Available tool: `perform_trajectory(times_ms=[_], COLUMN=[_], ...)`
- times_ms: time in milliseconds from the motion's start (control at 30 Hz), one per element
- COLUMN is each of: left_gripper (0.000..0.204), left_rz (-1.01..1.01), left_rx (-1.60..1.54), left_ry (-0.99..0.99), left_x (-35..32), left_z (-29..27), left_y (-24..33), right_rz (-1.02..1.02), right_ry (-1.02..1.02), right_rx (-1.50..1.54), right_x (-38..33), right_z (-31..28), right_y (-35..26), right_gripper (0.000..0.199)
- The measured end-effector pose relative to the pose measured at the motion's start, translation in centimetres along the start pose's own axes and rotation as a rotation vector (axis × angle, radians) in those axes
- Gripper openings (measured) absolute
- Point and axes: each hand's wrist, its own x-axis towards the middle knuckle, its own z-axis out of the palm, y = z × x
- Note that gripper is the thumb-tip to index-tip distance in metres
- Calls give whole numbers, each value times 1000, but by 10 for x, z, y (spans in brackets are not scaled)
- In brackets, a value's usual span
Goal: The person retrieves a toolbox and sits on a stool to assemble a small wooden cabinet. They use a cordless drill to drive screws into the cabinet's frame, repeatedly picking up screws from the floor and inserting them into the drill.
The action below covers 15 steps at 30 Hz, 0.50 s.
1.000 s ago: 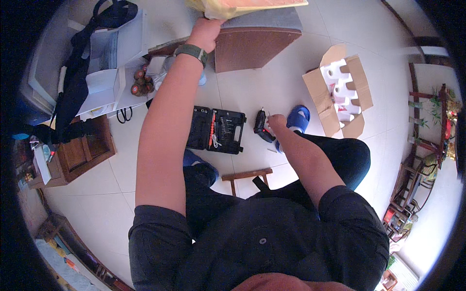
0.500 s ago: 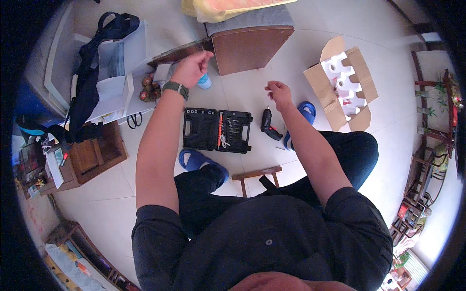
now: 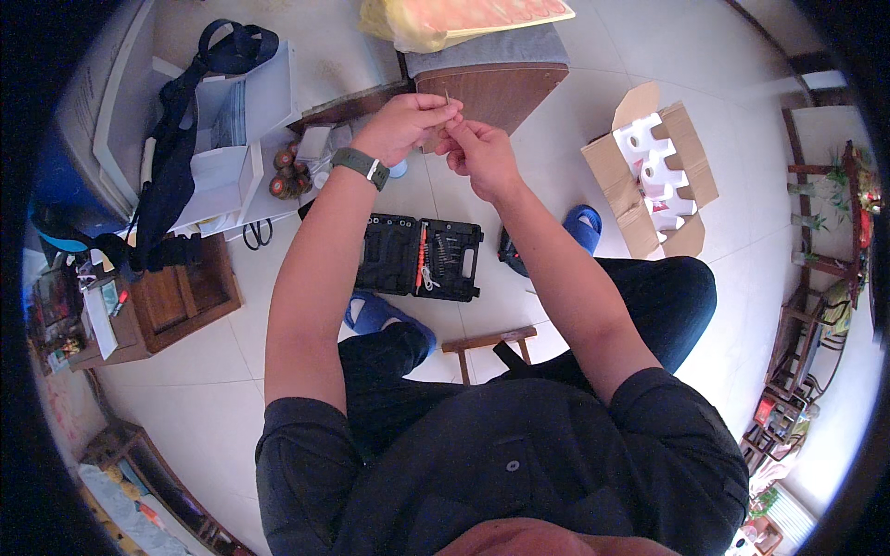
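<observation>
My left hand (image 3: 404, 128), with a dark watch on its wrist, and my right hand (image 3: 482, 156) meet in front of the brown wooden panel (image 3: 505, 93) of a grey-topped seat. Both are closed, fingertips pinched together. A thin, pin-like piece (image 3: 447, 95) sticks up at the left fingers; it is too small to name. What the right fingertips pinch is hidden. Below lies an open black tool case (image 3: 390, 252) with sockets, bits and an orange-handled tool. A black cordless screwdriver (image 3: 510, 254) is partly covered by my right forearm. A blue-capped bottle (image 3: 398, 170) shows behind my left wrist.
An open cardboard box (image 3: 630, 218) with white moulded packing stands on the right. A white cabinet piece (image 3: 209, 190) with black straps is at the left. My blue slippers (image 3: 582, 228) flank the case, and a small wooden stool (image 3: 489, 340) is beneath me.
My hands were apart; they have come together, the right moving up and left, the left moving right. My right forearm now covers much of the screwdriver.
</observation>
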Motion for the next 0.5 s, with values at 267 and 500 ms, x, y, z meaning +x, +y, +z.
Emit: perform_trajectory(times_ms=[267, 500], left_gripper=[31, 62], left_rz=[-17, 156], left_rx=[777, 345], left_ry=[370, 514], left_x=[8, 61], left_z=[-40, -35], left_y=[43, 8], right_rz=[-155, -197], right_ry=[134, 158], right_rx=[-128, -213], right_x=[14, 29], right_z=[3, 6], right_y=[3, 5], right_gripper=[23, 22])
